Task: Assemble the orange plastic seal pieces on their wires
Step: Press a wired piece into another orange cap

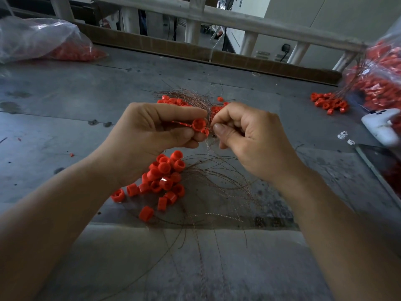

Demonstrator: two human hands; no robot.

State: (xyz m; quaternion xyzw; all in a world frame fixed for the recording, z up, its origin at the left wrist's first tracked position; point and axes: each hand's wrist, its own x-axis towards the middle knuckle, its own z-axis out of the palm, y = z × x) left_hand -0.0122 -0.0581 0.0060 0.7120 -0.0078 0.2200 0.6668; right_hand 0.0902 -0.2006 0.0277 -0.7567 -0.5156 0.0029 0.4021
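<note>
My left hand [152, 135] pinches an orange seal piece [198, 124] between thumb and fingers, its open side facing me. My right hand [245, 135] is curled just to its right and pinches a thin twisted wire [209, 144] that hangs down from the seal. Below my hands lies a pile of orange seal pieces [162, 179] on the grey table [65, 101], with a fan of loose wires [217, 185] spreading to the right. Behind my hands sits another cluster of seal pieces [173, 101] under a bundle of wires [191, 94].
A clear bag of orange pieces [43, 42] lies at the back left. A second bag [377, 79] spills pieces [327, 103] at the right. A white controller-like object [382, 124] lies at the right edge. A wooden rail [217, 18] runs along the back.
</note>
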